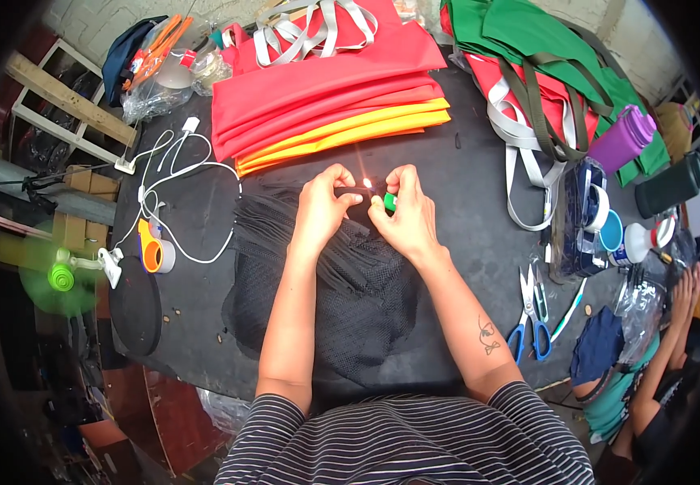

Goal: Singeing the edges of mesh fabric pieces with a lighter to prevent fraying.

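Observation:
My left hand point(323, 206) pinches the end of a black strap point(351, 191) between thumb and fingers. Close to its right, my right hand point(405, 212) is closed around a green lighter point(390, 202). A small lit flame point(367, 183) stands at the strap's end, between the two hands. Under my wrists lies a heap of black mesh fabric point(350, 323), and a bunch of narrow black straps point(273, 220) spreads across its upper left part. How far the pinched strap runs into this bunch cannot be made out.
Folded red and yellow bags point(325, 89) are stacked at the back, green bags point(544, 40) at the back right. Blue-handled scissors point(531, 315) lie right, near a purple bottle point(623, 139). White cables point(152, 194), a tape dispenser point(154, 249) and a green fan point(60, 277) are left.

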Demonstrator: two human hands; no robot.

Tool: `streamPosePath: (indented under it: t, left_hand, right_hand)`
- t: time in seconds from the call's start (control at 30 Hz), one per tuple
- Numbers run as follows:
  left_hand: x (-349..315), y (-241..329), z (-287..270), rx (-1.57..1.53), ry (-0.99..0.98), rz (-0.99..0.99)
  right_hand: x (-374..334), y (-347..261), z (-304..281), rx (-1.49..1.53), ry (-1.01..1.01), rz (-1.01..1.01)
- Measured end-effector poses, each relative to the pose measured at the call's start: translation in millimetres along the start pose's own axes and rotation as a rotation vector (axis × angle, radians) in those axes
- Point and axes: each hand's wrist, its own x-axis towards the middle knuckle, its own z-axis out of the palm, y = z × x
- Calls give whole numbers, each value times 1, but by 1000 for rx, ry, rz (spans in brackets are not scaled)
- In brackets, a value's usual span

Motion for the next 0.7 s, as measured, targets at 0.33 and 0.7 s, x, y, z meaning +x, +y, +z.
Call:
streamPosePath:
  t: [0.33,0.7]
  left_hand:
    - [-1,0,0,29,31,31]
    - [-11,12,-2,380,65,212]
  right_hand:
    - [-2,-12,-3,-23,-17,38]
    - [-4,3,12,179,136,-220]
